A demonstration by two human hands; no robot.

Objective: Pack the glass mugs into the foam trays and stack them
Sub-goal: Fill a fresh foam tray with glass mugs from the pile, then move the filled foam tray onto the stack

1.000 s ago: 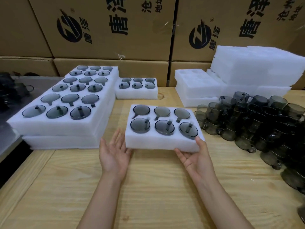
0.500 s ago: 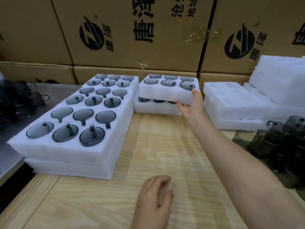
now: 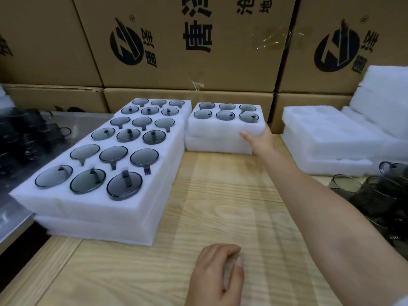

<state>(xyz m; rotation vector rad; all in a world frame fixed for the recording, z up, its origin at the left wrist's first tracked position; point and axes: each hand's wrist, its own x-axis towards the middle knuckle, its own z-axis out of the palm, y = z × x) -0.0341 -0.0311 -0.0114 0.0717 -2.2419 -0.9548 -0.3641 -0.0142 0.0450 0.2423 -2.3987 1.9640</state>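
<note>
Big filled stack (image 3: pixel 99 206) is sitting left of the right hand (image 3: pixel 260 140), empty trays (image 3: pixel 331 138) and loose mugs (image 3: pixel 386 195) are waiting on its right, the hand is gripping a six-mug tray (image 3: pixel 220 129) resting atop another, and the left hand (image 3: pixel 217 274) is lying loosely curled, holding nothing.

1. We see plain white on the foam tray (image 3: pixel 223 129) at upper centre, on the large foam stack (image 3: pixel 88 206) at left and on the empty foam trays (image 3: pixel 331 133) at right.
2. The glass mugs (image 3: pixel 144 157) set in the foam look smoky grey and see-through, with darker rims.
3. The loose mugs (image 3: pixel 379 195) at the right edge read as darker grey, almost black.
4. The cardboard boxes (image 3: pixel 220 69) across the top are brown, printed with round black logos and black characters.
5. The table (image 3: pixel 220 206) is pale yellow wood with fine streaked grain.
6. The metal surface (image 3: pixel 88 122) at left is dull silver-grey.
</note>
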